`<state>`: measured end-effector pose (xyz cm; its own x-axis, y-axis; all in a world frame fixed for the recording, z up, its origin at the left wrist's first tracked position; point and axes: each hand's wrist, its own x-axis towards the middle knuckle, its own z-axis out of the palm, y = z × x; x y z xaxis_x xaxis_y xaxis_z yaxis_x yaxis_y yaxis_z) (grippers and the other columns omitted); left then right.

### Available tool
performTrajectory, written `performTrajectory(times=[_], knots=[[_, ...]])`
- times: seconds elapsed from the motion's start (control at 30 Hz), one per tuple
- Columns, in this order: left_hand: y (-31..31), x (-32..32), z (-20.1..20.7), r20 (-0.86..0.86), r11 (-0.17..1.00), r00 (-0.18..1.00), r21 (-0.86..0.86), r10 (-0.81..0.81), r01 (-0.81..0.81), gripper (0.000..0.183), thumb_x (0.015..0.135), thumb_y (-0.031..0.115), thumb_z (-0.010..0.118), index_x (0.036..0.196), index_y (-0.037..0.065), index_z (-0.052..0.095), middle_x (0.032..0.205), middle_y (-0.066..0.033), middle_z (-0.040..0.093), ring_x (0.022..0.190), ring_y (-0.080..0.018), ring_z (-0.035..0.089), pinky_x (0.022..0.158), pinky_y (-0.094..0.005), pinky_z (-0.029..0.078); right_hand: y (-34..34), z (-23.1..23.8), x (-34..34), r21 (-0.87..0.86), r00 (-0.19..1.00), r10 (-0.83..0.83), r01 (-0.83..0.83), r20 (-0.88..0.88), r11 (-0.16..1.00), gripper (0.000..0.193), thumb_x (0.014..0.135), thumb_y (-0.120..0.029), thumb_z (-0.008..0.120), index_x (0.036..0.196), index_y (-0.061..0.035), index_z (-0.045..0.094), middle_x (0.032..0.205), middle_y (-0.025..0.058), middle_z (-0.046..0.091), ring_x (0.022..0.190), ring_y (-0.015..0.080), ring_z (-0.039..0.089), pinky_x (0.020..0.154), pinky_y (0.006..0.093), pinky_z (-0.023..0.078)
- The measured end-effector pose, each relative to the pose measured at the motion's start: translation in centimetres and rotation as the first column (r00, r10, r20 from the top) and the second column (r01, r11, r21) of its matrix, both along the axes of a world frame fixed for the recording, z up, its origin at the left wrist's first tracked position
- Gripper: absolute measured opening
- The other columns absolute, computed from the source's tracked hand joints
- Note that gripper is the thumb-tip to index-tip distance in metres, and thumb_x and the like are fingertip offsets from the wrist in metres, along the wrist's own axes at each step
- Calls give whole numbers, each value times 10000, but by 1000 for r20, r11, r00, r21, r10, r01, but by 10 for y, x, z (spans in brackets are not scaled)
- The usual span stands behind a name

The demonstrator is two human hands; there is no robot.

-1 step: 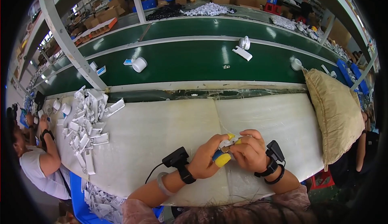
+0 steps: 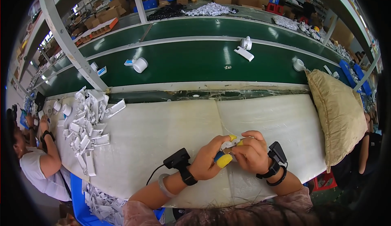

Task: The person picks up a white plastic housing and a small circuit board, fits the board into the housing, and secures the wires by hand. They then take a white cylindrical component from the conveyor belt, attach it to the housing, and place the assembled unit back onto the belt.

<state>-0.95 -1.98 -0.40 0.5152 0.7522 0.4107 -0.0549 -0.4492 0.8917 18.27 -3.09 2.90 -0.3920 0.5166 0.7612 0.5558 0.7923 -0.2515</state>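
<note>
My left hand (image 2: 209, 157) is closed around a small white plastic part (image 2: 226, 145) above the table covering. Yellow covers wrap some of its fingertips, and a bit of blue shows beside the lower one. Against the same part press the bent fingers of my right hand (image 2: 251, 152), a yellow-covered tip among them. A small brownish piece shows between the hands; its kind is hidden by the fingers. Each wrist wears a black strapped device.
Loose white plastic pieces (image 2: 87, 124) are heaped at the left, above a blue bin (image 2: 79, 197) of similar parts. A tan sack (image 2: 336, 118) leans at the right. Beyond the table, a green conveyor (image 2: 183, 65) carries white round parts. Another person (image 2: 42, 165) works at far left.
</note>
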Motion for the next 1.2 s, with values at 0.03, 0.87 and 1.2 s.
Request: performTrajectory(times=[0.03, 0.87, 1.2], knots=[[0, 0, -1, 0, 1000, 1000, -2, 1, -1, 459, 909, 148, 540, 1314, -16, 399, 1127, -107, 550, 918, -154, 542, 816, -272, 444, -1, 0, 0, -2, 1000, 1, -1, 0, 1000, 216, 675, -8, 732, 860, -79, 647, 750, 22, 572, 680, 182, 568, 823, 405, 499], [-9, 11, 4, -151, 983, 978, -88, 145, -159, 375, 917, 75, 518, 1276, 1, 439, 1125, -194, 572, 1007, -356, 578, 872, -377, 464, 3, -8, 1, 25, 998, 3, -4, 60, 1000, 258, 652, -7, 734, 885, -43, 628, 796, 67, 573, 715, 223, 588, 787, 411, 516], [-10, 12, 4, -78, 887, 996, -456, 41, -72, 334, 930, 109, 539, 1240, 7, 465, 1088, -188, 578, 982, -354, 581, 850, -380, 465, 9, -14, 1, -61, 995, 97, -99, -31, 993, 226, 679, 41, 716, 865, -20, 604, 755, 91, 523, 676, 260, 562, 788, 453, 552]])
